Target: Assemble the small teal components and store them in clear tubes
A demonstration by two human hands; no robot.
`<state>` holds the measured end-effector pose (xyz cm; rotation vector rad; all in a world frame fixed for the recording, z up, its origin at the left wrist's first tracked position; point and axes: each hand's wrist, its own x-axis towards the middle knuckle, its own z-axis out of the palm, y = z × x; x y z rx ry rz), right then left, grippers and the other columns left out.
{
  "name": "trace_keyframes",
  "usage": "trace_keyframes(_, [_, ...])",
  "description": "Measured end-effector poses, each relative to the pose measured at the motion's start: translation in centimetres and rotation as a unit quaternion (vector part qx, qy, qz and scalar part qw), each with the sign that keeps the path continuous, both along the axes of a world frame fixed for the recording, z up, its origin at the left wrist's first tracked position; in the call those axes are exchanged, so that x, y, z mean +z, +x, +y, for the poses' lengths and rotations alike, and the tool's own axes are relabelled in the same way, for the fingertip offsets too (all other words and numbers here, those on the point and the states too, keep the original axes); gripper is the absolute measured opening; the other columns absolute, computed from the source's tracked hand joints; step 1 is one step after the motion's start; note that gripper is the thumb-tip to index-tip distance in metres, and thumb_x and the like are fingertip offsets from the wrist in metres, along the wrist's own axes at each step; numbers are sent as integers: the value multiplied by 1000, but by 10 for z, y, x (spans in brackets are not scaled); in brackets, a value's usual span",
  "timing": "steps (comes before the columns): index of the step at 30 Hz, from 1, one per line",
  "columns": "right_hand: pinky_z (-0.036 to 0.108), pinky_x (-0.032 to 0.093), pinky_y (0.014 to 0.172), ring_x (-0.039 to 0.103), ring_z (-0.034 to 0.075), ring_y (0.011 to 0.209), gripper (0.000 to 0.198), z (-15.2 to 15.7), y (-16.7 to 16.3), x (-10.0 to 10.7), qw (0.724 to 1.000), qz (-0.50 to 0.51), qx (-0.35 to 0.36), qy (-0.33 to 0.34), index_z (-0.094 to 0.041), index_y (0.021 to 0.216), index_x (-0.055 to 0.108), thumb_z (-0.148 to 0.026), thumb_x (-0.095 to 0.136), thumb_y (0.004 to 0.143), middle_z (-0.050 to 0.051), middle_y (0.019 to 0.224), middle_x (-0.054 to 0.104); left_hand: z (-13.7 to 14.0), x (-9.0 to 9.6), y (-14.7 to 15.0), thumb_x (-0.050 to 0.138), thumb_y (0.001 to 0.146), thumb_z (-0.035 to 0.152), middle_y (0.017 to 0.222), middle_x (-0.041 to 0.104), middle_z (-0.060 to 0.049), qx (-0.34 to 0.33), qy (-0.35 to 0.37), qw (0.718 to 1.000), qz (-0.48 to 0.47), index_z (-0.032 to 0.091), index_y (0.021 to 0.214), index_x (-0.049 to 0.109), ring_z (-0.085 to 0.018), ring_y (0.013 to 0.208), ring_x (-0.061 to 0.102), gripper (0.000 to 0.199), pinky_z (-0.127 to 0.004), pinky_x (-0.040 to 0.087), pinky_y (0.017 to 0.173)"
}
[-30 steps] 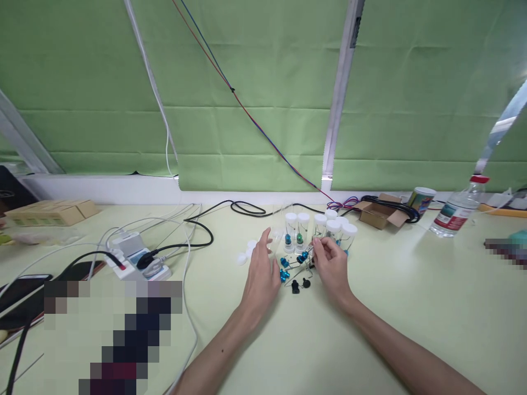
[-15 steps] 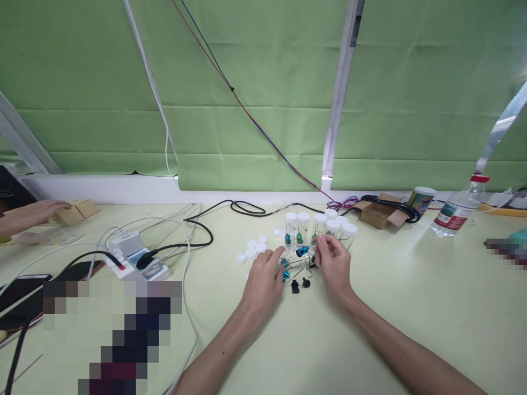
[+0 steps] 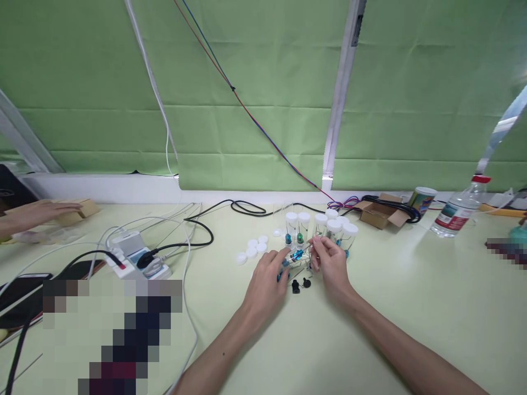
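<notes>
I sit at a pale green table [image 3: 411, 329], its far edge running along a white sill [image 3: 102, 189] below green blinds [image 3: 255, 142]. Near that edge, on the right, are a small box [image 3: 375, 215], a can [image 3: 422, 199] and a bottle [image 3: 457, 211]; a power strip [image 3: 135, 255] lies on the left among cables. Beyond it, another person's hand [image 3: 45, 213] reaches in from the left.

The blue tool [image 3: 296, 255] is between my hands, just in front of the capped vials [image 3: 303, 227]. Its long axis slants: the blue end points left and slightly toward me, the thin shank rises right, away from me. My right hand [image 3: 331, 263] pinches that shank between thumb and fingertips. My left hand [image 3: 265, 280] is loosely curved, its fingertips close by the blue end; I can't tell whether it grips anything. White lids [image 3: 252, 251] lie beyond it, and black pieces [image 3: 296, 286] lie nearer me.
</notes>
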<state>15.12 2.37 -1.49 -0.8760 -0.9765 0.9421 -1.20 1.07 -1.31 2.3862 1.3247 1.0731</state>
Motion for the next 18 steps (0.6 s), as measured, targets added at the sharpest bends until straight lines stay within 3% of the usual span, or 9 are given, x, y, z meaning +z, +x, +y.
trace_keyframes(6, [21, 29, 36, 36, 4, 37, 32, 1, 0, -3, 999, 5, 41, 3, -18, 77, 59, -48, 68, 80, -3, 63, 56, -3, 1, 2, 51, 86, 13, 110, 64, -6, 0, -1, 1000, -19, 26, 128, 53, -23, 98, 59, 43, -37, 49, 85])
trace_keyframes(18, [21, 28, 36, 35, 5, 38, 30, 0, -1, -2, 999, -24, 36, 6, -19, 78, 57, -46, 71, 78, -7, 57, 47, -5, 1, 5, 50, 89, 18, 106, 64, -6, -15, -4, 999, -43, 26, 127, 52, -22, 100, 59, 39, -36, 49, 84])
